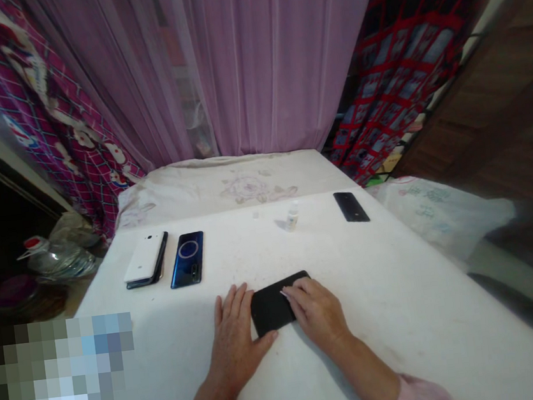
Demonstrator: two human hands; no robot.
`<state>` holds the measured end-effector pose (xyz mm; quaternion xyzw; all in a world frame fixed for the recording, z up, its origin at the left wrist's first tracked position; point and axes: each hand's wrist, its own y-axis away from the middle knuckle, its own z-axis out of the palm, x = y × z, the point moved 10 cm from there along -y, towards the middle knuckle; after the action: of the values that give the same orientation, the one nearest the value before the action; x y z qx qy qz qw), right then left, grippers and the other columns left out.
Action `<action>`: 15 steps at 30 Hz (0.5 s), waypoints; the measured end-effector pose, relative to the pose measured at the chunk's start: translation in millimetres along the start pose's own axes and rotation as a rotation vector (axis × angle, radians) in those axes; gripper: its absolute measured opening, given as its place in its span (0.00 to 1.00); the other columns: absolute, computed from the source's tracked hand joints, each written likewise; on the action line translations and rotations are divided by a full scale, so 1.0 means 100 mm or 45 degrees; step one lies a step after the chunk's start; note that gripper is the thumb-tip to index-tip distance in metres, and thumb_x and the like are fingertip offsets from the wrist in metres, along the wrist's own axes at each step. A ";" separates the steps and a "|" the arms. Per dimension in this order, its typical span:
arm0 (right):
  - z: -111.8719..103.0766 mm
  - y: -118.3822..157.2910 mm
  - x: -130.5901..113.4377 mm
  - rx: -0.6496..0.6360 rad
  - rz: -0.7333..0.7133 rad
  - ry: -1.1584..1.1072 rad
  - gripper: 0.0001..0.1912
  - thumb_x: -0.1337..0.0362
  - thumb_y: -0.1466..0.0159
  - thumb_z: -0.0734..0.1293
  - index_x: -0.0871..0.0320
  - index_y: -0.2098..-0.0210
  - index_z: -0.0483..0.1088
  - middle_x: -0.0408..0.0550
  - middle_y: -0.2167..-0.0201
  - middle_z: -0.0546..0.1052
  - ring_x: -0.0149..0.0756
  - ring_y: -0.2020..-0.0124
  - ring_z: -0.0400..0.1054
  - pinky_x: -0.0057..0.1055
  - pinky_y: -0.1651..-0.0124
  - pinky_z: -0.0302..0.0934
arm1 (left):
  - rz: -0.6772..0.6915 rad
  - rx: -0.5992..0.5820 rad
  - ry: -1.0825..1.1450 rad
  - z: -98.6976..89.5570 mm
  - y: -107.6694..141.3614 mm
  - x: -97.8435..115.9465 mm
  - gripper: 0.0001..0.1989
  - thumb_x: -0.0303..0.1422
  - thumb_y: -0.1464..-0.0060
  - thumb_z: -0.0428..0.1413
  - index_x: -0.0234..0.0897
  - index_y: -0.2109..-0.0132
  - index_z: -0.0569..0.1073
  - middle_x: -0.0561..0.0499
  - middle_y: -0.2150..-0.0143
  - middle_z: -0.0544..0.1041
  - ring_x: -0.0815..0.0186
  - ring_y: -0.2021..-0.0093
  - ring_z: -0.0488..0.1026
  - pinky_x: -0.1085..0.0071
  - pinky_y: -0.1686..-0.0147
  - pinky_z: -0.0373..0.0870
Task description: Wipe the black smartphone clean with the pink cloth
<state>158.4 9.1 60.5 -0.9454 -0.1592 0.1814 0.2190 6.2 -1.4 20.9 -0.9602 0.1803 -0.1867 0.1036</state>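
A black smartphone [272,308] lies flat on the white-covered table in front of me. My left hand [236,332] rests at its left end, fingers stretched out and the thumb spread along the near edge. Over the phone's right half, my right hand [317,310] is closed in a pinch. A small whitish thing [283,293] pokes out at those fingertips, too small to name, against the phone's face. Beyond the phone stands a small clear bottle [292,217] with a white cap.
A stack of phones with a white one [145,257] on top lies at the left, beside a blue phone [187,260]. Another dark phone [351,207] is at the far right. Purple curtains [270,65] hang behind the table [404,312]. A large water bottle [61,257] stands off the left side.
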 end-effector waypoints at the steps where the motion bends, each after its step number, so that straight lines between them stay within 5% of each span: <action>1: -0.02 0.01 0.09 0.011 0.038 0.007 0.12 0.66 0.34 0.60 0.52 0.61 0.76 0.46 0.69 0.74 0.32 0.68 0.66 0.28 0.66 0.58 | -0.005 -0.008 0.002 0.00 0.00 0.00 0.34 0.43 0.48 0.58 0.37 0.38 0.59 0.39 0.36 0.63 0.47 0.34 0.56 0.45 0.37 0.46; 6: -0.13 0.04 0.48 0.094 0.217 0.073 0.12 0.65 0.34 0.60 0.53 0.61 0.76 0.46 0.67 0.75 0.33 0.66 0.67 0.28 0.65 0.59 | -0.012 -0.023 0.006 0.00 -0.01 -0.01 0.34 0.46 0.48 0.57 0.37 0.38 0.60 0.39 0.36 0.63 0.47 0.34 0.56 0.45 0.37 0.46; 15: -0.05 0.13 0.05 -0.006 0.043 0.007 0.13 0.66 0.34 0.59 0.53 0.60 0.76 0.47 0.68 0.74 0.33 0.68 0.66 0.28 0.66 0.59 | -0.013 -0.040 -0.003 0.01 -0.01 -0.01 0.34 0.45 0.48 0.58 0.36 0.38 0.60 0.39 0.36 0.63 0.47 0.34 0.56 0.45 0.37 0.47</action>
<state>167.8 -1.8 57.3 -0.9489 -0.1430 0.1823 0.2142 6.2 -0.3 20.3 -0.9627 0.1783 -0.1834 0.0877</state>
